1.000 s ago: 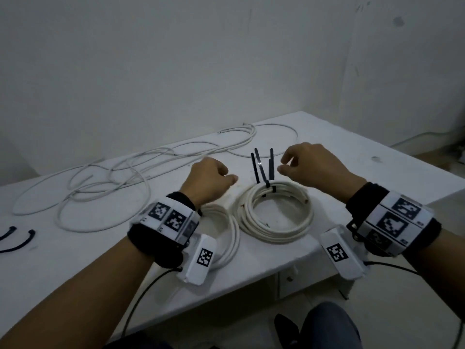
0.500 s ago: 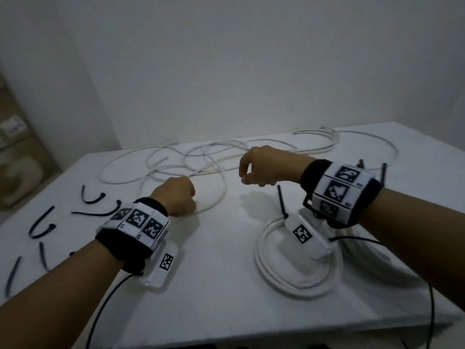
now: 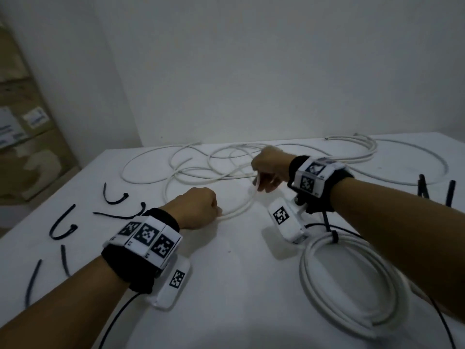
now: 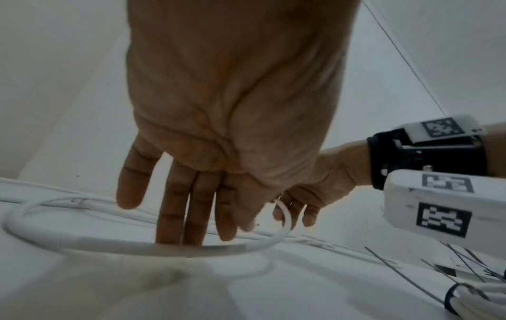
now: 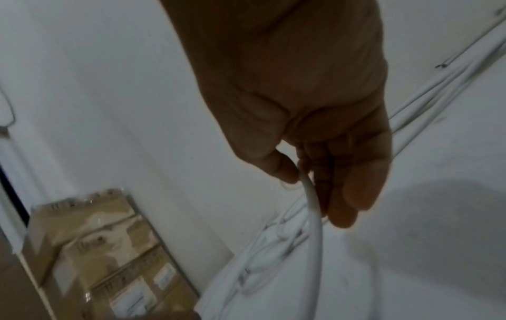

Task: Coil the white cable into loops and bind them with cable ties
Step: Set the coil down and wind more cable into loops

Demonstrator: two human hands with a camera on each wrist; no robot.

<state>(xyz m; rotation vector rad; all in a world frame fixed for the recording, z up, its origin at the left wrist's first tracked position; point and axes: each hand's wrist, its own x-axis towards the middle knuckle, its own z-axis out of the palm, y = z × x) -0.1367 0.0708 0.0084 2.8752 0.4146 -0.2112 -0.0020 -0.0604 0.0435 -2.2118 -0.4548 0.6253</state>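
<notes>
A long white cable [image 3: 236,210] lies in loose loops over the back of the white table [image 3: 226,285]. My right hand [image 3: 259,183] pinches one strand of it between thumb and fingers, lifted a little off the table; the right wrist view shows the pinch [image 5: 303,175]. That strand curves down to my left hand [image 3: 216,212]. In the left wrist view the left hand's fingers [image 4: 175,216] are straight, tips down on the table just behind the cable [image 4: 82,242]. Several loose black cable ties [image 3: 63,222] lie at the left.
A finished white coil [image 3: 352,280] bound with a black tie [image 3: 333,236] lies under my right forearm, with more upright tie tails [image 3: 451,192] behind it. Cardboard boxes [image 3: 25,147] stand beyond the table's left edge. A wall is close behind the table.
Both hands have left the bound coil and moved left to the loose cable. My right hand has taken hold of a strand; the view has swung left.
</notes>
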